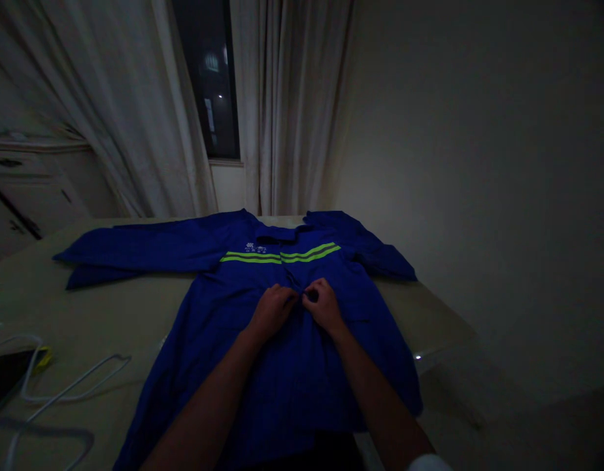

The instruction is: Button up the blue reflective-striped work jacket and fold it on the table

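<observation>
White cable (51,398) far left on bench (150,307). Left hand (276,307) pinches front opening of blue jacket (263,392), spread face-up on bench; right hand (324,306), just beside, grip also pinching there. Step looks like front-opening work, fastening or undoing unclear; calls for fine fingertip control.

The blue jacket (289,353) has lime-green and grey chest stripes (306,254).

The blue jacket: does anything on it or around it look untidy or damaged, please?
No damage to the blue jacket shows in this dim light. The white cable looks untidy: it lies in loose loops on the table, at the picture's left.
</observation>
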Motion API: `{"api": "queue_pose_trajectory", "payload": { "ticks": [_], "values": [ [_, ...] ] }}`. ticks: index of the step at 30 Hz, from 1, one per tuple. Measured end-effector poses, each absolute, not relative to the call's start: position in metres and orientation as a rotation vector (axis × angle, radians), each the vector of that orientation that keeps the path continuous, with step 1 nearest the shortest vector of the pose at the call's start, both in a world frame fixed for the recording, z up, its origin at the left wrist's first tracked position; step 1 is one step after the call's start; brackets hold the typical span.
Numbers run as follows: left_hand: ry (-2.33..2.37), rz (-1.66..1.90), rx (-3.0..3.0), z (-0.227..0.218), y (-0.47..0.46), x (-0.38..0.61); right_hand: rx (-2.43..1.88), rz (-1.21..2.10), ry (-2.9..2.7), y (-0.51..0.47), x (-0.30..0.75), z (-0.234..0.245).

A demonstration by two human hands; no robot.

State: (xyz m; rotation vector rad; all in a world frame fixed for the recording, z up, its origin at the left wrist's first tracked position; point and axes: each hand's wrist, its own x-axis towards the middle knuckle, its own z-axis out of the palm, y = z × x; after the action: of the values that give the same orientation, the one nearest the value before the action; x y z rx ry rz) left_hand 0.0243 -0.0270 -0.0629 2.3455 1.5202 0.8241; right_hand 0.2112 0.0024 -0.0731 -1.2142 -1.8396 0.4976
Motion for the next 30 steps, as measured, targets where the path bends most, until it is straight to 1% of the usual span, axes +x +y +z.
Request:
{"api": "queue_pose_trajectory", "payload": {
  "ticks": [5, 8, 14, 21, 30],
  "values": [
    [1.468, 0.722, 2.506, -0.059, -0.029, 0.023, -1.285, 0.255, -1.939, -0.011, 0.203, -0.068],
    [1.466, 0.651, 2.566, -0.056, -0.030, 0.022, -1.301, 0.234, -1.979, -0.013, 0.201, -0.067],
    [1.592, 0.723, 2.382, -0.059, -0.031, 0.023, -1.203, 0.421, -1.998, -0.009, 0.204, -0.072],
    [1.645, 0.795, 2.338, -0.060, -0.031, 0.028, -1.124, 0.498, -1.949, -0.006, 0.204, -0.072],
    [1.529, 1.027, 2.250, -0.066, -0.030, 0.024, -1.057, 0.901, -1.780, 0.011, 0.216, -0.079]
  ]
}}
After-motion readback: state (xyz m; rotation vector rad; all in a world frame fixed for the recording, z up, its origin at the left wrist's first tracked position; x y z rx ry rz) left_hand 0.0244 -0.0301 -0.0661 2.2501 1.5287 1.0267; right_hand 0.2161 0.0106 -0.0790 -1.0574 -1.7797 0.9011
